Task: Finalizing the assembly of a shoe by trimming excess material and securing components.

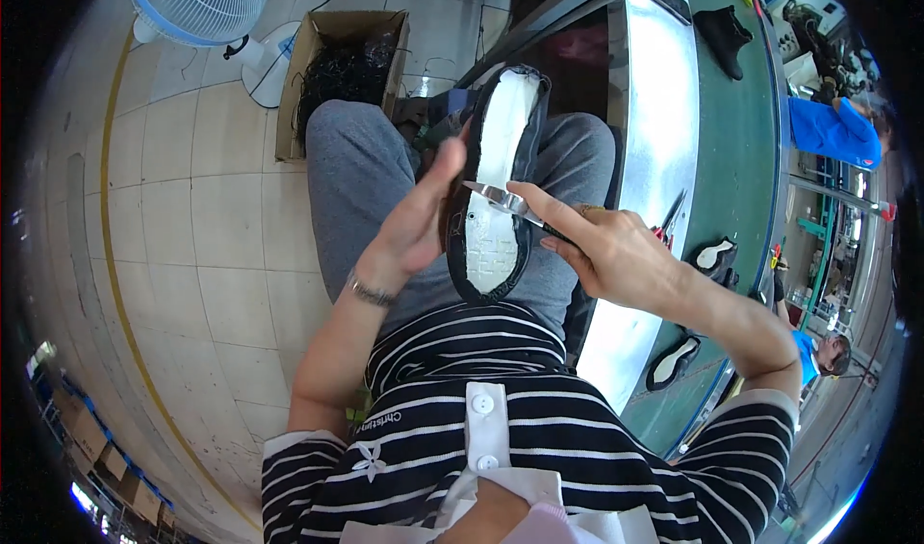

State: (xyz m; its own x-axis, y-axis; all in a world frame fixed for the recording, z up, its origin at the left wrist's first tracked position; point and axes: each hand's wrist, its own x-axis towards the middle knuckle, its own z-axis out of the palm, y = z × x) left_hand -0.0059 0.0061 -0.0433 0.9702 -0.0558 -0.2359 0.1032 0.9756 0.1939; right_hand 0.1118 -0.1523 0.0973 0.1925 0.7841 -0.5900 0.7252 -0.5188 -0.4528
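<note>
Tiled floor [236, 217] to the left, green bench [731, 130] to the right. Over the lap, sole up: shoe [505, 126]. Along its left side, left hand [419, 222], grip impossible to tell. Wrapped round a blade [491, 195], right hand [616, 251]; tip near the white bottom's left edge. Apparently mid-work: bottom white end to end, rim dark, remainder unclear.
</note>
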